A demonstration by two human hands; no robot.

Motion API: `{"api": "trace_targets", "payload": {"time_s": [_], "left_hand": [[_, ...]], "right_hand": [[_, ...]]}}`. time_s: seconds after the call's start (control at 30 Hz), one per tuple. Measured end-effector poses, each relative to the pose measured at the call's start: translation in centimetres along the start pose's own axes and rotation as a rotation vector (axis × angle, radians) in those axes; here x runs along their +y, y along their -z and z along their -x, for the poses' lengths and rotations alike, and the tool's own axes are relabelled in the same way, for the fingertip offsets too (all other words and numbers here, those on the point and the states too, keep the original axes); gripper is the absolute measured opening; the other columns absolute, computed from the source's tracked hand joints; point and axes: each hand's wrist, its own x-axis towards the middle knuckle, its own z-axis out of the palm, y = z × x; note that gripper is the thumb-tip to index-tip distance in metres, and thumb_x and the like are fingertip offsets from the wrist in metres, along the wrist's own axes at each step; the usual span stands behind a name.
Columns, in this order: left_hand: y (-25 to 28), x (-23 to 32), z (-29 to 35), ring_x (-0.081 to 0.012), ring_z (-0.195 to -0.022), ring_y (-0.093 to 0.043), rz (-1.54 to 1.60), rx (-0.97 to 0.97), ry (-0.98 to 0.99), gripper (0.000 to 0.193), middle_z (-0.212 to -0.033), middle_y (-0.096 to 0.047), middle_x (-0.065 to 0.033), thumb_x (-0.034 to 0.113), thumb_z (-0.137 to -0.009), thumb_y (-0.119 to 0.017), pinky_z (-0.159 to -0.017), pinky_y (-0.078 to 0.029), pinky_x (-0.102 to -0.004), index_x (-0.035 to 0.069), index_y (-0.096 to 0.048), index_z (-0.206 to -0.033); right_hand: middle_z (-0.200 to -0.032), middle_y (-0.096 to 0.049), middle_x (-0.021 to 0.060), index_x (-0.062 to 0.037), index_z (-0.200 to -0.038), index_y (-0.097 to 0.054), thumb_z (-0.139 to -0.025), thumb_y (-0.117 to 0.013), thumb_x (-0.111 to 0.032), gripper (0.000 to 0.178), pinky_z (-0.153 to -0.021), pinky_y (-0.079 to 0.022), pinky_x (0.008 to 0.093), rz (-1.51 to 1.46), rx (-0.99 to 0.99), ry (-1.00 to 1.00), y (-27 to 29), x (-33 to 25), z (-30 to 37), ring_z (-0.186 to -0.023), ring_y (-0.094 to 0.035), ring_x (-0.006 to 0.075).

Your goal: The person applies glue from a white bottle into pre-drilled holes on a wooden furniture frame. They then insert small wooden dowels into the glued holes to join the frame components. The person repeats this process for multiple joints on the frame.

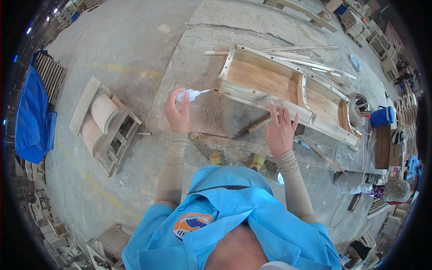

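My left hand (178,112) is closed around a small white squeeze bottle (190,95) with a thin nozzle. The nozzle points right, its tip at the near left corner of a long wooden frame (263,96). This frame has curved cross-pieces, brown inner panels and pale rails with dark holes. My right hand (281,129) is open, fingers spread, at the frame's near side rail; whether it touches the wood I cannot tell. Beneath the frame, part of a dark-ended wooden support (252,127) shows.
Long wooden strips (310,60) lie behind the frame. On the left stands a curved wooden piece (101,119) on a slatted base. A blue tarp (33,117) covers stacked wood at the far left. A blue bucket (382,116) stands at the right beside a cardboard box (396,155).
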Motion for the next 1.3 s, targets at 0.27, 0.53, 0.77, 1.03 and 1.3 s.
{"api": "trace_targets", "payload": {"time_s": [0.27, 0.53, 0.77, 1.03, 1.3], "left_hand": [[0.1, 0.2, -0.1, -0.0112, -0.085, -0.055, 0.098, -0.048, 0.109, 0.02, -0.093, -0.059, -0.0043, 0.019, -0.093, -0.056, -0.076, -0.044, -0.026, 0.002, -0.056, -0.104], [-1.4, -0.2, -0.1, -0.0115, -0.079, -0.053, 0.24, -0.023, 0.137, 0.021, -0.087, -0.059, -0.0034, 0.021, -0.091, -0.059, -0.071, -0.043, -0.0262, 0.003, -0.057, -0.102], [-2.2, -1.0, 0.5, -0.0113, -0.082, -0.054, 0.377, 0.004, 0.327, 0.032, -0.096, -0.06, -0.0044, 0.034, -0.095, -0.051, -0.069, -0.043, -0.0248, 0.006, -0.056, -0.11], [-2.6, -2.0, 1.6, -0.0108, -0.078, -0.045, 0.776, 0.147, 0.503, 0.038, -0.097, -0.054, -0.0022, 0.035, -0.095, -0.052, -0.075, -0.04, -0.0295, 0.004, -0.05, -0.117], [-1.4, 2.2, 2.9, -0.0118, -0.076, -0.044, 0.691, 0.299, 0.485, 0.031, -0.08, -0.047, 0.0005, 0.035, -0.094, -0.052, -0.078, -0.037, -0.0305, 0.005, -0.052, -0.105]], "right_hand": [[-0.128, -0.046, 0.0211, -0.0183, -0.145, -0.023, -0.079, -0.063, -0.018, 0.077, -0.11, -0.01, 0.0563, 0.007, 0.009, 0.004, -0.1, -0.2, -0.1, -0.129, -0.032, 0.0299], [-0.129, -0.046, 0.0212, -0.0182, -0.144, -0.026, -0.08, -0.062, -0.019, 0.074, -0.109, -0.013, 0.056, 0.012, -0.009, -0.007, -0.1, -0.2, 0.1, -0.13, -0.032, 0.0303], [-0.116, -0.055, 0.0132, -0.0152, -0.132, -0.045, -0.08, -0.061, -0.018, 0.054, -0.107, -0.019, 0.0557, -0.222, 0.168, -0.033, 1.4, 2.9, -0.1, -0.12, -0.044, 0.0282], [-0.074, -0.062, 0.0093, -0.0057, -0.078, -0.062, -0.08, -0.064, -0.016, 0.01, -0.064, -0.047, 0.0387, -0.215, 0.404, -0.293, 6.7, 25.2, -1.6, -0.07, -0.061, 0.0277], [-0.083, -0.067, 0.0136, -0.014, -0.081, -0.07, -0.077, -0.062, -0.026, 0.015, -0.071, -0.051, 0.0417, 0.121, 0.134, -0.708, 3.5, 55.5, -0.9, -0.079, -0.065, 0.0317]]}}
